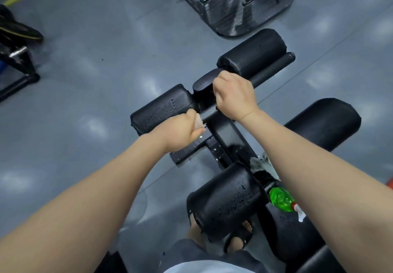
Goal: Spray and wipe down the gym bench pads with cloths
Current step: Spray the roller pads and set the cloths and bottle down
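Gripping a scrap of pale cloth in your closed left hand beside the wet roller pad, your right hand fisted on the bench frame, green spray bottle half hidden behind your forearm, no readable labels.

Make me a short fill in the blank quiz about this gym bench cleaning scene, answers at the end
The left hand clutches a small ____ beside the wet roller pad.
The spray bottle lying on the bench is ____ in colour.
The right hand rests in a closed grip on the black ____ between the upper pads.
Water ____ dot the near roller pad.

Answers: cloth; green; frame; droplets
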`<state>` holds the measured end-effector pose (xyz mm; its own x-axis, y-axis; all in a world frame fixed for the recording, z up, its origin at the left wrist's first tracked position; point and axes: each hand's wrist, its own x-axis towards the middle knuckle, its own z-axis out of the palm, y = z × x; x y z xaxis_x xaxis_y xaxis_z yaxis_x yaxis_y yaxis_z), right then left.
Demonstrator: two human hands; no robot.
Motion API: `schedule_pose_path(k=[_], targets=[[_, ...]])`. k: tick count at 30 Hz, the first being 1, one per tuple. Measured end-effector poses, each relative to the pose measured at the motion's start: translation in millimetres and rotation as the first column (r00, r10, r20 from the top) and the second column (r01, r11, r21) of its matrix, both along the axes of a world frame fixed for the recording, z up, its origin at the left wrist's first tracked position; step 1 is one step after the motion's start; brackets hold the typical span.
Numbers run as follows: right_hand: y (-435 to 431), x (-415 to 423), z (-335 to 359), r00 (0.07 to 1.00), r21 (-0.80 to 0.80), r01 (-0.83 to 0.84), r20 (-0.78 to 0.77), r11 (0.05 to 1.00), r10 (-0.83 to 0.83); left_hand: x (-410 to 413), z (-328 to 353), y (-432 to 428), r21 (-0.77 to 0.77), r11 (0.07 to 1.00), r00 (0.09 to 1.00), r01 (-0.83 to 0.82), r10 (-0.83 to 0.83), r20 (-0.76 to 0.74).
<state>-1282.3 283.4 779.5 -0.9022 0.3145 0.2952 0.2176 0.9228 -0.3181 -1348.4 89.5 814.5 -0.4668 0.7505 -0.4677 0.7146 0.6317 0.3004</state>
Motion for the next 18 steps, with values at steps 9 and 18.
schedule_pose_path(k=[9,18], targets=[[-6.4,24.0,5.2,0.972,-0.282,0.091,-0.182,0.955,-0.146,-6.4,6.6,26.6,-0.061,0.990,0.971,-0.129,0.138,0.195],[-6.2,69.2,0.7,0.965,-0.443,0.188,-0.082,0.876,-0.248,-3.6,0.7,67.1,0.036,0.996,0.985,-0.079,0.073,0.158]])
